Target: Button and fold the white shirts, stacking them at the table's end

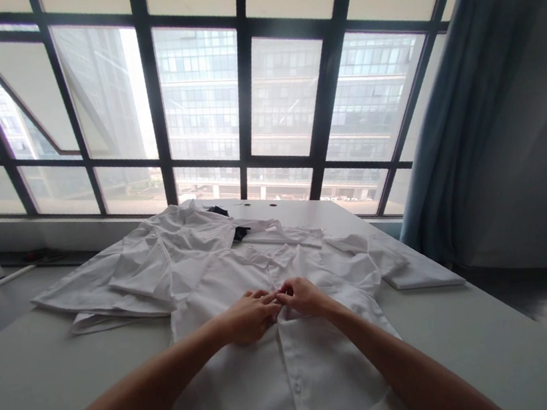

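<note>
A white button-up shirt (246,383) lies front up on the table, its collar toward the windows and its placket running down the middle. My left hand (254,315) rests on the upper front of it, with bent fingers at the placket edge. From the other side my right hand (301,295) pinches the placket cloth between thumb and fingers. The fingertips of both hands meet there; any button between them is hidden. Lower on the placket a small button (298,386) shows.
Crumpled white garments (135,263) lie to the left and beyond the shirt, with a small dark item (241,233) among them. A folded white cloth (426,272) lies at the right on the white table (503,343). Windows stand behind, a blue-grey curtain (465,132) at right.
</note>
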{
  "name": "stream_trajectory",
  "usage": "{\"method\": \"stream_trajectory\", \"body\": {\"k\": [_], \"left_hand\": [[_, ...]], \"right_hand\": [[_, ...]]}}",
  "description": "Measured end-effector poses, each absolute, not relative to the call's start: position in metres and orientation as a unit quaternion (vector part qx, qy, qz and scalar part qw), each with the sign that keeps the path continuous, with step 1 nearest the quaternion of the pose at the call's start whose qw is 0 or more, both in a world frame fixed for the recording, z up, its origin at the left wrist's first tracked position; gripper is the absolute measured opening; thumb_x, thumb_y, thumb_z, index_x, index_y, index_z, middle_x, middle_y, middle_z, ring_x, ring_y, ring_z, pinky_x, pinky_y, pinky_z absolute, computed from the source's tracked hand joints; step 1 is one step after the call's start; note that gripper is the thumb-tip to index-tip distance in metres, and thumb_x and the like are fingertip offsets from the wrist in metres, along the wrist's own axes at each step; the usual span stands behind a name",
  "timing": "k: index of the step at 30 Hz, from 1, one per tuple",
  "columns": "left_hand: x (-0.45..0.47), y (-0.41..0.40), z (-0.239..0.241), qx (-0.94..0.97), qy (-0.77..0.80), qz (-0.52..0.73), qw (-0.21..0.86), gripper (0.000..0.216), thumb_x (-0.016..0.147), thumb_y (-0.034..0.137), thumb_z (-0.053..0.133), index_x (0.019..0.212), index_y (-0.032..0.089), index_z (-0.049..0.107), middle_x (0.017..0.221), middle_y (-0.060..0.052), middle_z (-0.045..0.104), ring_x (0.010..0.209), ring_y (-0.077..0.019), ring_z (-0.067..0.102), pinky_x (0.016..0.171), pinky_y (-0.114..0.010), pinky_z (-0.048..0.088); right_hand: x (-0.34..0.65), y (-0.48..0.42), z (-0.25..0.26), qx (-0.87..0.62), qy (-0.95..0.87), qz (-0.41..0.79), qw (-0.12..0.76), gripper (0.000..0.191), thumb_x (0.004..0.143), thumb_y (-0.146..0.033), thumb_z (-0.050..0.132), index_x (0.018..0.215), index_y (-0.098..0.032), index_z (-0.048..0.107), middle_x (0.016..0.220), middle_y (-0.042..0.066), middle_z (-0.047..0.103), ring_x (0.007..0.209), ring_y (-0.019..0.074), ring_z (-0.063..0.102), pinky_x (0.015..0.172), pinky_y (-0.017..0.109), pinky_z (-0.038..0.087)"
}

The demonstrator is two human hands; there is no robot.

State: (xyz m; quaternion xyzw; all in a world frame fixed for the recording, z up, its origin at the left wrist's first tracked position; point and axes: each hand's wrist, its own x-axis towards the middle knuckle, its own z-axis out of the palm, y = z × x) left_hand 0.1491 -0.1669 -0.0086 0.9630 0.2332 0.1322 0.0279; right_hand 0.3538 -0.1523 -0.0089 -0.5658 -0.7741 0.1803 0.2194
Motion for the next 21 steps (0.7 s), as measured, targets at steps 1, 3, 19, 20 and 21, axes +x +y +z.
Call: {"method": "stream_trajectory", "body": {"k": [1, 3, 19, 20, 21], "left_hand": [[0.149, -0.166, -0.007, 0.958, 0.243, 0.143, 0.045, 0.031, 0.091, 0.016, 0.050, 0.117, 0.025, 0.063, 0.138, -0.005, 0.057, 0.121, -0.0252, 0.055, 0.101, -0.039, 0.043], [0.149, -0.164, -0.004, 0.937, 0.290, 0.180, 0.075, 0.027, 0.092, 0.020, 0.051, 0.116, 0.023, 0.064, 0.126, -0.006, 0.065, 0.114, -0.0234, 0.060, 0.097, -0.035, 0.046], [0.152, -0.151, -0.004, 0.828, 0.475, 0.291, 0.062, 0.030, 0.084, 0.046, 0.066, 0.093, 0.018, 0.061, 0.089, -0.006, 0.069, 0.081, -0.0230, 0.067, 0.069, -0.030, 0.046], [0.151, -0.151, -0.002, 0.824, 0.480, 0.297, 0.055, 0.029, 0.084, 0.045, 0.066, 0.095, 0.018, 0.060, 0.088, -0.006, 0.069, 0.080, -0.0231, 0.067, 0.069, -0.030, 0.046], [0.151, -0.151, -0.001, 0.822, 0.481, 0.301, 0.051, 0.028, 0.084, 0.043, 0.065, 0.096, 0.018, 0.060, 0.088, -0.006, 0.070, 0.080, -0.0231, 0.067, 0.069, -0.030, 0.046]], "right_hand": [[0.355, -0.151, -0.010, -0.567, -0.771, 0.182, 0.226, 0.018, 0.078, -0.030, 0.063, 0.080, -0.015, 0.073, 0.075, 0.006, 0.073, 0.067, 0.0157, 0.063, 0.061, 0.023, 0.041], [0.354, -0.150, -0.013, -0.560, -0.763, 0.189, 0.262, 0.014, 0.077, -0.025, 0.061, 0.075, -0.015, 0.070, 0.071, 0.004, 0.071, 0.064, 0.0140, 0.060, 0.060, 0.022, 0.041], [0.347, -0.173, 0.013, -0.406, -0.698, 0.477, 0.347, 0.014, 0.062, -0.030, 0.051, 0.065, -0.020, 0.043, 0.060, -0.005, 0.034, 0.058, 0.0106, 0.030, 0.055, 0.025, 0.025], [0.347, -0.173, 0.014, -0.402, -0.706, 0.474, 0.339, 0.014, 0.061, -0.030, 0.050, 0.063, -0.020, 0.041, 0.059, -0.005, 0.033, 0.058, 0.0105, 0.030, 0.054, 0.025, 0.024], [0.346, -0.173, 0.015, -0.399, -0.712, 0.474, 0.331, 0.014, 0.060, -0.029, 0.049, 0.061, -0.020, 0.039, 0.059, -0.005, 0.032, 0.058, 0.0105, 0.029, 0.054, 0.025, 0.024]]}}
